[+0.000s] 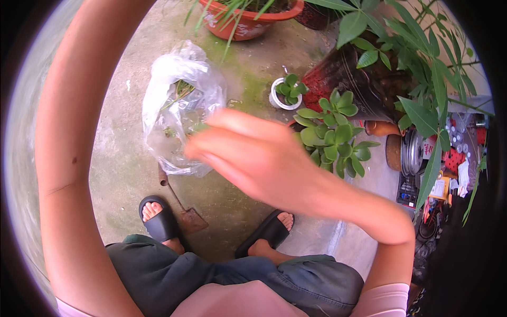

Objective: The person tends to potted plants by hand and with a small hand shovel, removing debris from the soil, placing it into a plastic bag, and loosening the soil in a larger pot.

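My right hand (pixel 257 158) is blurred by motion over the lower right side of a clear plastic bag (pixel 162 75). Its fingers are drawn together, and a faint green smear shows at the tips; whether they pinch something cannot be made out. Inside the bag lie some green plant stems (pixel 182 90). My left forearm runs up the left side and leaves the picture at the top, so my left hand is out of view. Right of my right hand's knuckles grows a jade-like succulent (pixel 336 136), with a smaller succulent (pixel 291 89) in a white pot (pixel 275 99) above it.
An orange planter (pixel 245 27) with long grassy leaves stands at the top. A dark, red-stained container (pixel 336 79) and a leafy plant (pixel 420 111) occupy the upper right. A small rusty long-handled shovel (pixel 193 220) lies between my slippered feet. Assorted household items crowd the far right.
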Demonstrator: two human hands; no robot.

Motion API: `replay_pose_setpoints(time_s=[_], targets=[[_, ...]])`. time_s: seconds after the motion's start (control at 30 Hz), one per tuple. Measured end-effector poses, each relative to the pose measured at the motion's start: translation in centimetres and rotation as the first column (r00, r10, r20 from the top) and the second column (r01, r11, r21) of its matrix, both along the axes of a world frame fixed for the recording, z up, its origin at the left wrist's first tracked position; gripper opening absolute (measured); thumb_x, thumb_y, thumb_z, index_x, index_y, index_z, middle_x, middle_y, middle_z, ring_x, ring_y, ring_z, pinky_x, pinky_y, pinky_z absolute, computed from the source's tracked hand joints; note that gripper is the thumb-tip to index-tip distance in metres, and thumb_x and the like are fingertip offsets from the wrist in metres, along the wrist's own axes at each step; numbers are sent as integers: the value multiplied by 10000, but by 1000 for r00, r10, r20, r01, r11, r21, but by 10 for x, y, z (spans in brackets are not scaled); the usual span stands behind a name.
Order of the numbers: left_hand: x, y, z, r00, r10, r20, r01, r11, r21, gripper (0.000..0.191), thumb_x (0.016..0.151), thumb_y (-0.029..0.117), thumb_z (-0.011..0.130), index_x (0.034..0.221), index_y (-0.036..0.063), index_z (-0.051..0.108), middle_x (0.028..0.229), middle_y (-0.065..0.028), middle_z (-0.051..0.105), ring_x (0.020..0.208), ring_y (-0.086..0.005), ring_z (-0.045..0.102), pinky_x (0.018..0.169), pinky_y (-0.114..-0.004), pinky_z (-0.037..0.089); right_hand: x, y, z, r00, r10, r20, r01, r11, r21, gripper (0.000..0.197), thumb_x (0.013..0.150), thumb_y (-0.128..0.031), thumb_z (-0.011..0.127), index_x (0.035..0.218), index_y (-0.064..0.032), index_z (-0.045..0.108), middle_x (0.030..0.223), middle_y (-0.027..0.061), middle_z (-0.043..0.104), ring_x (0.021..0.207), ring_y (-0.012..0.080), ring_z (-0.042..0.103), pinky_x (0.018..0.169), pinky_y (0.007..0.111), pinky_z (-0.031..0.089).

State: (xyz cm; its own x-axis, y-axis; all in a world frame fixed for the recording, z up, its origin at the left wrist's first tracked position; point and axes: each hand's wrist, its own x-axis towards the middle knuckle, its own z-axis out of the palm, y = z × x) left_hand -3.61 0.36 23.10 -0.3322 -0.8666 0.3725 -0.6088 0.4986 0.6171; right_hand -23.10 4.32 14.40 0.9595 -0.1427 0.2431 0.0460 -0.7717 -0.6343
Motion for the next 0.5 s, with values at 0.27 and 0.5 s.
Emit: replay_pose_setpoints(time_s=[0.27, 0.5], targets=[[25, 23, -34, 987, -32, -159, 23, 998, -56, 290, 896, 204, 535, 1115, 17, 570, 1077, -79, 598, 1005, -170, 552, 840, -311, 451, 87, 23, -106, 992, 120, 48, -90, 910, -404, 112, 604, -95, 597, 580, -1, 542, 789, 161, 540, 771, 321, 556, 689, 436, 470], [-25, -2, -37, 993, -27, -113, 9, 988, -157, 201, 834, 96, 561, 1012, 9, 592, 934, -83, 616, 851, -199, 588, 765, -330, 477, 76, -4, -86, 895, 50, -443, -152, 969, -196, 281, 607, -54, 631, 869, 15, 557, 992, 235, 557, 991, 378, 523, 787, 461, 464]])
